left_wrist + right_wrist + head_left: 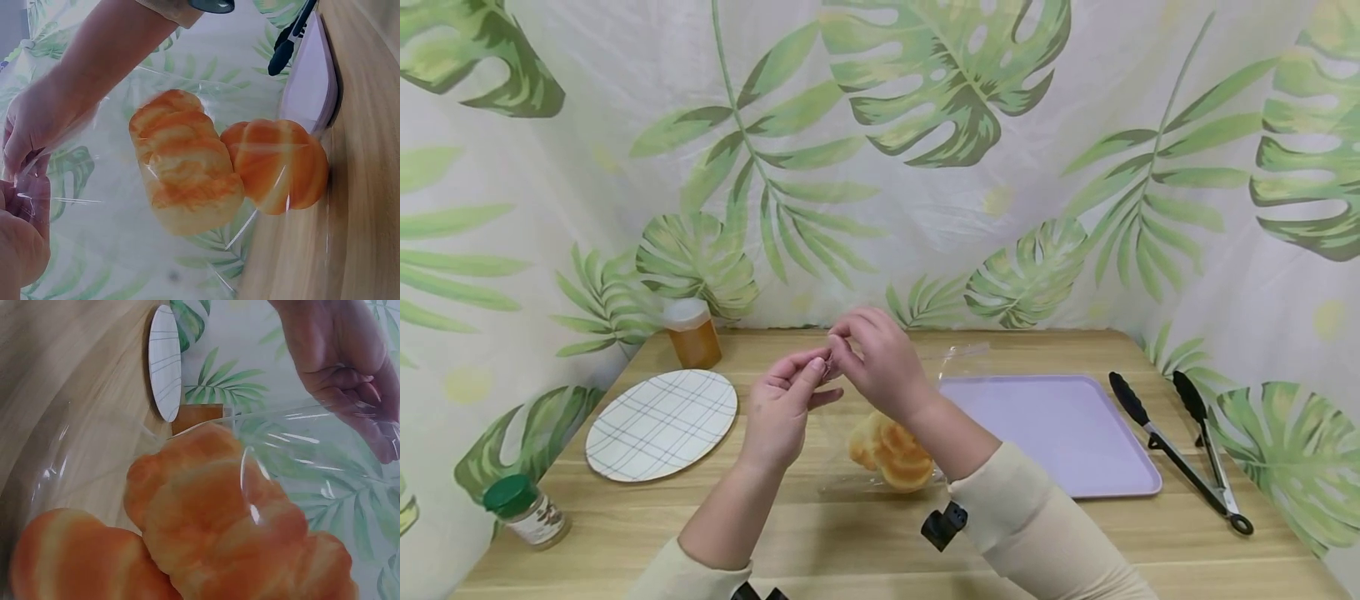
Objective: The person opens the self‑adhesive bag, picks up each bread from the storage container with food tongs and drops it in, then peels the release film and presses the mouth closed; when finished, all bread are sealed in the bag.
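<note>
Left hand [778,412] and right hand [883,358], fingers curled, pinch top of bread [891,450] bag [294,437] mid-frame, opening or closing it, unclear; next move likely needs fingertip control.

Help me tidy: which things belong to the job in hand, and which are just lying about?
In the job:
clear bag, pinched
long bread inside
round bread inside

Apparently just lying about:
checked plate
purple tray
tongs
green-capped jar
amber container

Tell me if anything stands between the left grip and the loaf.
Yes: the clear bag. The loaf shows behind its film, beside the bun, while the left grip pinches the bag's upper part. Nothing else visible stands between them.
</note>
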A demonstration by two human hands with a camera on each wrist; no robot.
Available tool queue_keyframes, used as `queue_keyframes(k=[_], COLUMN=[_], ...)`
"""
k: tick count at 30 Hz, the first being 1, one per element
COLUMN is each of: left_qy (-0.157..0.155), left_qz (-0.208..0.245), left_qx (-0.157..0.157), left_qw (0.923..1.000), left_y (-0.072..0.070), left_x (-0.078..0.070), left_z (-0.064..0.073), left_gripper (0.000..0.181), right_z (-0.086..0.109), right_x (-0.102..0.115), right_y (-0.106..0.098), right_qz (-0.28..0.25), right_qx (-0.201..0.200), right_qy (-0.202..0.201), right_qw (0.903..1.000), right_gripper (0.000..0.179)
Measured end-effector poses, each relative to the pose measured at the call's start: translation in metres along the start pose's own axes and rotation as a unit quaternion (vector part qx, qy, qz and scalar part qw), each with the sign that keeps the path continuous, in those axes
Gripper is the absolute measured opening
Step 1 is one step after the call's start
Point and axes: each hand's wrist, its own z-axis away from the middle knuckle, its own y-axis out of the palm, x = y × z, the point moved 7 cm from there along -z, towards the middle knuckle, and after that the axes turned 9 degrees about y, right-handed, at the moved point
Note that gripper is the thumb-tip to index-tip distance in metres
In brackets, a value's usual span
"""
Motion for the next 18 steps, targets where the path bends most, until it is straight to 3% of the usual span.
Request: queue_keyframes(k=[6,12,18], left_qy=[-0.009,-0.004,-0.009], left_qz=[0.007,0.024,0.026], left_qx=[-0.023,-0.038,-0.048], left_qw=[0.9997,0.999,0.9985], left_y=[-0.005,-0.008,-0.011], left_x=[0.004,0.004,0.005], left_z=[0.0,-0.004,-0.005], left_gripper=[0.024,0.016,0.018], right_z=[-0.001,0.003,0.011], right_x=[-0.022,-0.043,-0.067], right_y=[-0.022,-0.041,-0.069], right_qz=[-0.06,-0.057,-0.063], right_qx=[-0.049,-0.058,-0.117], right_qy=[0.06,0.078,0.098], right_qw=[0.9952,0.9936,0.9863], right_gripper=[0.01,0.008,0.011])
